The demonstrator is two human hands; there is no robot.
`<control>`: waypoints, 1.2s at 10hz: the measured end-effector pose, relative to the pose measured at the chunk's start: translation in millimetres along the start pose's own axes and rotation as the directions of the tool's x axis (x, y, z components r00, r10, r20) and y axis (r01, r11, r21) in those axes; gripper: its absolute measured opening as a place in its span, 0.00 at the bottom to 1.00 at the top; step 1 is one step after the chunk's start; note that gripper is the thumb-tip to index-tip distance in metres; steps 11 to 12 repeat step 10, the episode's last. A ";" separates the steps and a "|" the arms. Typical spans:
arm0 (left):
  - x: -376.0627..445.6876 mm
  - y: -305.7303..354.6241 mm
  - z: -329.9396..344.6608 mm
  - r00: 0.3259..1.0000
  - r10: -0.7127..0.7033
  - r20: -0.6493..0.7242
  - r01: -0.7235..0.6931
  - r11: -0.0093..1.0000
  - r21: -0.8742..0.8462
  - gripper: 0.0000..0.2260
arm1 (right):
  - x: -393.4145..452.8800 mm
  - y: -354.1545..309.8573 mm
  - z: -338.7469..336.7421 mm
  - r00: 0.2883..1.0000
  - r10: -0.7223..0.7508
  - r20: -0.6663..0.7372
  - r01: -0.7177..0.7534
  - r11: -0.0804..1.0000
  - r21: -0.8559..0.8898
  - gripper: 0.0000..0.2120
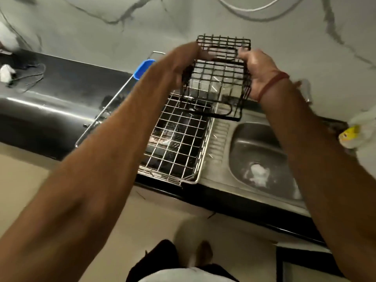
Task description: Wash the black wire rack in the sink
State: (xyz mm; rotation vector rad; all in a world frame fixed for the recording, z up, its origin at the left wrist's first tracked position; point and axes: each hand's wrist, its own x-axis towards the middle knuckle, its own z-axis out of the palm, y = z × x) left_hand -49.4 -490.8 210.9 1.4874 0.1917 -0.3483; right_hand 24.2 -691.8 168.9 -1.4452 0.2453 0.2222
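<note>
Seen from above, both bare forearms reach forward and slightly upward over the tabletop, meeting at a black wire rack [220,78] held in the air between them. The left hand [179,64] comes in from the lower left, its fingers curled around the rack's left edge, though blur softens the exact finger placement. The right hand [258,72], wet and shiny, with a red thread band [271,83] around the wrist, grips the rack's right side with thumb and fingers wrapped onto the wires. Below them, a dark tabletop [61,94] runs along a pale marble-patterned wall [101,33]. A silver wire dish basket [181,139] sits on the tabletop just left of a steel sink [260,147], whose ribbed drainer lies between them. White foam [258,174] sits in the bottom of the sink basin. A blue plastic container [142,69] shows behind the left forearm, and a tangle of dark cable [30,76] lies far left. The rack is box-shaped, tilted, with one grid panel standing up toward the wall. It hangs above the far end of the dish basket and the drainer, not inside the sink basin, clasped on both sides.
</note>
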 end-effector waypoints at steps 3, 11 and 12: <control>41.3 -129.6 -128.9 0.994 -0.070 -0.081 0.075 0.996 0.055 0.43 | -4.9 118.1 119.4 0.988 0.114 -0.100 -0.135 0.961 -0.240 0.30; 63.9 -179.4 -149.4 0.997 -0.040 -0.067 0.059 0.952 0.299 0.47 | 7.0 186.6 135.5 0.967 0.088 -0.238 -0.189 0.877 -0.442 0.40; 63.9 -179.4 -149.4 0.997 -0.040 -0.067 0.059 0.952 0.299 0.47 | 7.0 186.6 135.5 0.967 0.088 -0.238 -0.189 0.877 -0.442 0.40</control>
